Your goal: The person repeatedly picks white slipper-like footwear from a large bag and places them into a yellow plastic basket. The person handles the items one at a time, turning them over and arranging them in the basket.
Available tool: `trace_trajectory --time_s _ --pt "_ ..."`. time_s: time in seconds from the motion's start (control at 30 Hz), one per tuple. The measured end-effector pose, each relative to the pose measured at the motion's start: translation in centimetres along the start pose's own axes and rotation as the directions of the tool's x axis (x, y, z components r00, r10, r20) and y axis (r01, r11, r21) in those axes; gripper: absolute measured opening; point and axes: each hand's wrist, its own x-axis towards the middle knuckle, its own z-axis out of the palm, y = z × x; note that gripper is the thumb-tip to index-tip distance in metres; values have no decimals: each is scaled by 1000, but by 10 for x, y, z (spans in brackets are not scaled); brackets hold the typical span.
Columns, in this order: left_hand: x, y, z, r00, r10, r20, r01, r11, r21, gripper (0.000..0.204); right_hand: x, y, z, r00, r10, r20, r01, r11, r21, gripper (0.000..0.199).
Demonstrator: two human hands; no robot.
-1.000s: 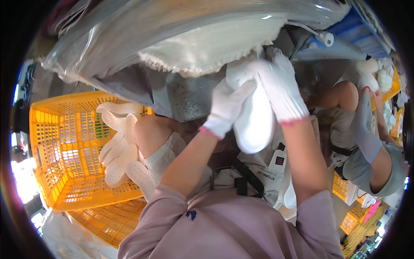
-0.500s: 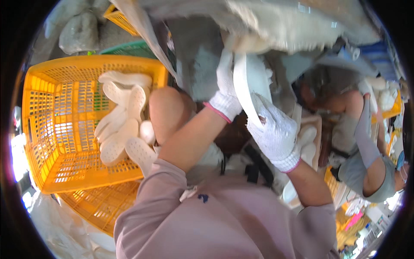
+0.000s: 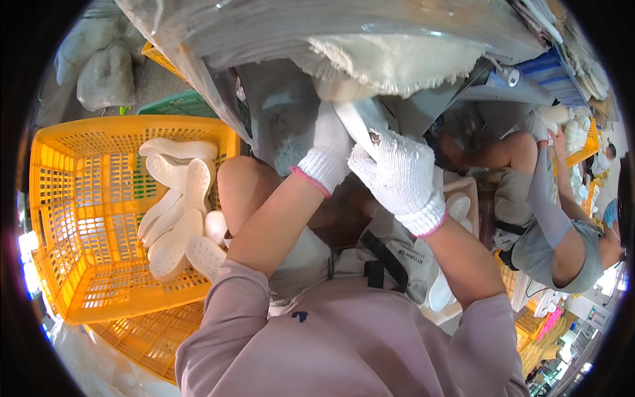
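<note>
In front of my chest, a white shoe sole (image 3: 355, 126) is seen nearly edge-on, its far end against a blurred tan rounded thing (image 3: 340, 87) under a frayed cream cloth (image 3: 403, 63). Wearing a white knit glove, my left hand (image 3: 331, 135) is along the sole's left side near that far end; its fingertips are partly hidden. My right hand (image 3: 399, 169), gloved the same way, is closed round the near end. A small dark spot shows at its fingers.
To my left, a yellow basket (image 3: 132, 311) holds several dotted white soles (image 3: 173, 246), above another yellow basket (image 3: 149, 341). Grey plastic sheeting (image 3: 264, 26) hangs overhead. Right of my knees stands a box of white pieces (image 3: 456, 205). A co-worker (image 3: 555, 255) sits farther right.
The sole has turned from showing its broad face to a narrow edge-on view. My right hand has moved up and left with it. The view has shifted slightly.
</note>
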Motion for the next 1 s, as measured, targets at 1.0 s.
trace_trajectory --time_s 1.0 --pt "13 -2 3 966 -61 252 119 968 -221 76 42 -28 -22 764 288 577 -637 477 606 29"
